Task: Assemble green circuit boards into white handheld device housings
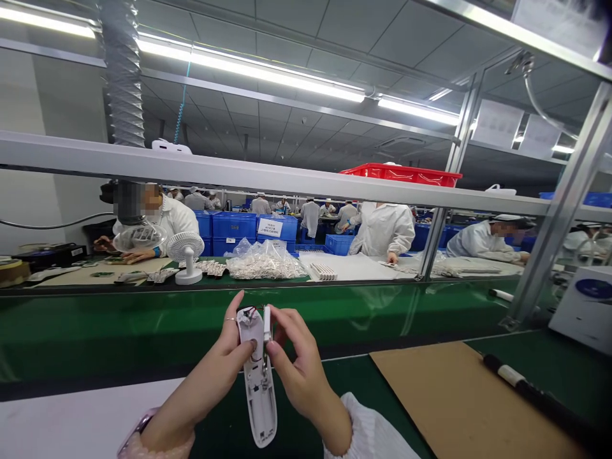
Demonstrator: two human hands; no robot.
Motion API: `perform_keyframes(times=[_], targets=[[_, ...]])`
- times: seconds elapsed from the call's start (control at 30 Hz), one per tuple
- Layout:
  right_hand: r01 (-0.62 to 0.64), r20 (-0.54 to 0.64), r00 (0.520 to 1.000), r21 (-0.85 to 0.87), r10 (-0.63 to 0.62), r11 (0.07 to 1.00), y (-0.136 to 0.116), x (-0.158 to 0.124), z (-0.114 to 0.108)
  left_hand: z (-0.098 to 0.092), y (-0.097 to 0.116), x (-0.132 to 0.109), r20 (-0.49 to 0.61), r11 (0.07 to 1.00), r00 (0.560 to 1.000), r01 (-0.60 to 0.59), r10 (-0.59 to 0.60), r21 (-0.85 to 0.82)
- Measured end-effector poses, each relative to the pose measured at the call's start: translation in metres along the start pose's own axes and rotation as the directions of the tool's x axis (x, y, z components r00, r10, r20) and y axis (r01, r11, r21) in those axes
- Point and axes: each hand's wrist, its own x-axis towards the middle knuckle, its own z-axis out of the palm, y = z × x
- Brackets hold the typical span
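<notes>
In the head view, my left hand point(227, 350) grips a long white plastic housing half point(261, 401), its thumb pressed on the inside near the upper end. The hollow inner side faces me, with ribs and small metal parts along it. Red and dark wires point(248, 313) show at its top. Between the thumb and fingers of my right hand point(299, 357) is a small white rectangular block point(267, 324), held upright along the housing's right edge. Whether the wires join the block I cannot tell. My fingers partly hide where the two parts meet.
A green conveyor belt point(143, 331) runs across in front of me. Brown cardboard point(459, 395) and a black-handled tool point(516, 379) lie at right, white paper point(71, 414) at left. Beyond the belt are a small fan point(188, 255), bagged white parts point(268, 262) and co-workers. Overhead, a shelf holds a red tray point(401, 173).
</notes>
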Motion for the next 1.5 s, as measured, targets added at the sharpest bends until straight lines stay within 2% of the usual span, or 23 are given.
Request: perform_keyframes(times=[0.07, 0.13, 0.2, 0.33, 0.47, 0.63, 0.97, 1.07, 1.2, 1.5], targets=[[0.165, 0.022, 0.986, -0.131, -0.163, 0.978, 0.004, 0.001, -0.005, 0.002, 0.003, -0.002, -0.019, 0.999, 1.000, 0.007, -0.008, -0.041], [0.325, 0.061, 0.945, -0.278, -0.321, 0.904, 0.007, 0.002, -0.010, 0.004, 0.006, -0.003, -0.024, 0.992, 0.999, 0.029, -0.032, -0.126], [0.417, 0.120, 0.907, -0.391, -0.403, 0.821, 0.007, 0.002, -0.013, 0.007, 0.009, -0.004, -0.050, 0.983, 0.998, 0.034, -0.043, -0.181], [0.487, 0.258, 0.873, -0.495, -0.414, 0.719, 0.001, 0.003, -0.013, 0.010, 0.011, -0.003, -0.148, 0.993, 0.988, 0.017, -0.035, -0.119], [0.540, 0.368, 0.841, -0.507, -0.397, 0.672, -0.008, 0.005, -0.009, 0.011, 0.010, -0.002, -0.158, 0.997, 0.987, 0.019, -0.032, -0.081], [0.571, 0.421, 0.816, -0.485, -0.396, 0.662, -0.012, 0.006, -0.005, 0.009, 0.012, -0.004, -0.180, 1.000, 0.983, 0.009, -0.012, -0.020], [0.558, 0.378, 0.829, -0.516, -0.411, 0.651, -0.010, 0.004, -0.004, 0.004, 0.014, -0.005, -0.114, 0.998, 0.992, -0.060, 0.062, 0.015], [0.544, 0.373, 0.839, -0.545, -0.397, 0.638, -0.013, 0.005, -0.006, 0.003, 0.007, 0.000, -0.107, 0.997, 0.992, -0.067, 0.062, -0.042], [0.508, 0.351, 0.861, -0.594, -0.367, 0.623, -0.017, 0.005, -0.006, 0.002, -0.005, 0.005, -0.040, 0.981, 0.993, -0.114, 0.108, -0.158], [0.501, 0.341, 0.865, -0.634, -0.368, 0.589, -0.012, 0.003, -0.004, 0.005, 0.007, -0.001, -0.152, 0.992, 0.985, -0.092, 0.079, -0.082]])
